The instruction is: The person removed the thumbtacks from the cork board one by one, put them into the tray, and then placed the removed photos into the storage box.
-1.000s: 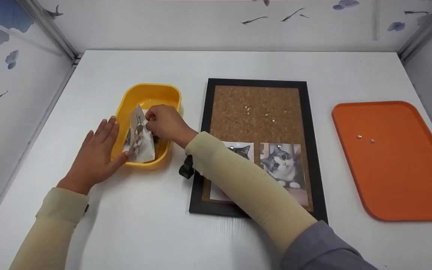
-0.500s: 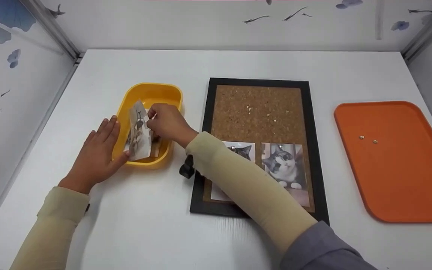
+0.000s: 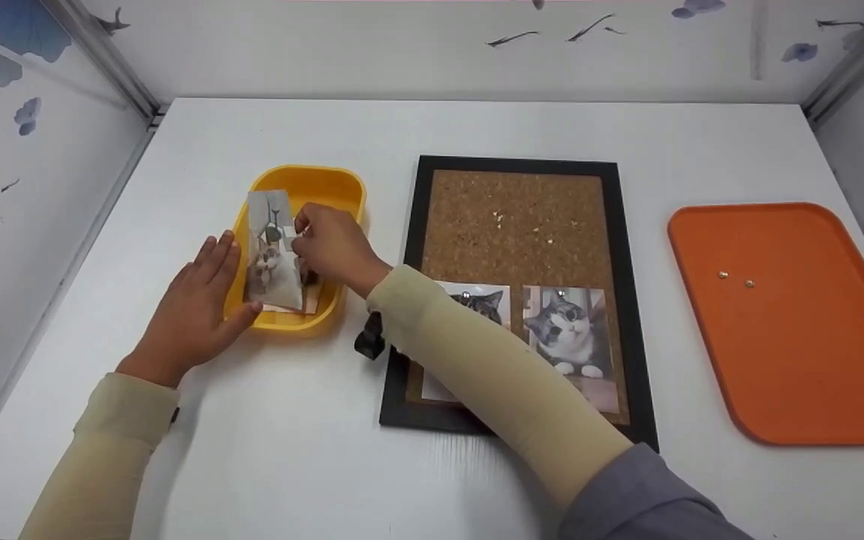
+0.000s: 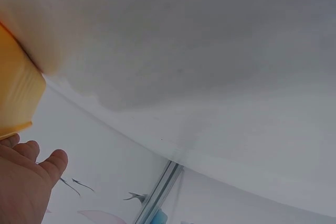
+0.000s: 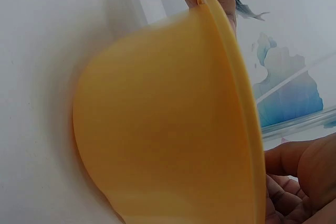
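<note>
In the head view, a yellow plastic basin (image 3: pixel 327 180) stands on the table at left. My right hand (image 3: pixel 334 244) is over its right side, thumb and forefinger pinching the edge of a printed cat photo (image 3: pixel 271 259). The photo leans up above the basin's floor, and other prints show partly beneath it. My left hand (image 3: pixel 192 315) lies with fingers extended against the basin's left rim, its thumb at the near corner. In the right wrist view the basin's wall (image 5: pixel 168 114) hides the photo, with the curled right-hand fingers (image 5: pixel 302 169) behind the rim.
A black-framed cork board (image 3: pixel 511 225) lies right of the basin, with two cat photos pinned on its lower half and several pins above. My right forearm (image 3: pixel 492 367) crosses it. Farther right, an orange tray (image 3: pixel 814 322) holds two small pins (image 3: pixel 736 279).
The pinched photo has turned from nearly edge-on to more face-up, its top end swinging left and upward in the basin. My left hand stays on the rim.
</note>
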{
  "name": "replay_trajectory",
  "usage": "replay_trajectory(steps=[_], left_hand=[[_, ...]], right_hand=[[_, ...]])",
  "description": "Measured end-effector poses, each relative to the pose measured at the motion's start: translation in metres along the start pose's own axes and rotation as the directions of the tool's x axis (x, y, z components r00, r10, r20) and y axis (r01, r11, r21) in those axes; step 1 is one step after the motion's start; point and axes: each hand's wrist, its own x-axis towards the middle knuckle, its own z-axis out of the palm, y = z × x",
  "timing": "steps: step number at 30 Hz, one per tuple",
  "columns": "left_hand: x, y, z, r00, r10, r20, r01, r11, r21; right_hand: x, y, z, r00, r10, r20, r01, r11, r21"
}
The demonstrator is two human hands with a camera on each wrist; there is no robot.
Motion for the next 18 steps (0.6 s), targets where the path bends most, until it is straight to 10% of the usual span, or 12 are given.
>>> replay_trajectory(steps=[9,18], left_hand=[[0.0006,-0.0024,0.0005,1.000,0.007,-0.008,-0.007,1.000,-0.002],[-0.0002,-0.0025,0.0011,1.000,0.015,-0.014,-0.015,1.000,0.011]], right_hand=[[-0.0012,-0.0015,0.0037,0.999,-0.021,0.035,0.026,0.989,-0.147],[-0.0085,-0.0012,0.0103,0.989,-0.129,0.068,0.146,0.902,-0.407]])
